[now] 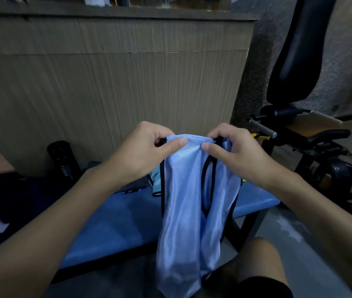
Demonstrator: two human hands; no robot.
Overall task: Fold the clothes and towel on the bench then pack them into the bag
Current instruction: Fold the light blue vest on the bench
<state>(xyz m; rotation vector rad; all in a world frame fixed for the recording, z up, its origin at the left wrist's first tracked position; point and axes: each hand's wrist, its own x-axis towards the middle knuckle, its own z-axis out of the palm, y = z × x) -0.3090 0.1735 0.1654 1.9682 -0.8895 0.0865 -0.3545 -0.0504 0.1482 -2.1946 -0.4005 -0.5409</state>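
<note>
A light blue mesh vest (188, 207) with black trim hangs in front of me, over the near edge of the blue bench (114, 220). My left hand (147, 147) pinches its top edge on the left. My right hand (233, 151) pinches the same edge on the right, a short way apart. The vest's lower end droops down toward my knee (256, 257). Further clothes, a grey piece (134, 183) and a pale blue piece (155, 179), lie on the bench behind the vest. No bag can be made out for certain.
A black cylinder (63, 160) stands at the bench's far left. Dark cloth (9, 203) lies on the left. A wooden panel wall (114, 82) rises behind the bench. Black gym equipment (295, 61) with a padded back and handles stands at right.
</note>
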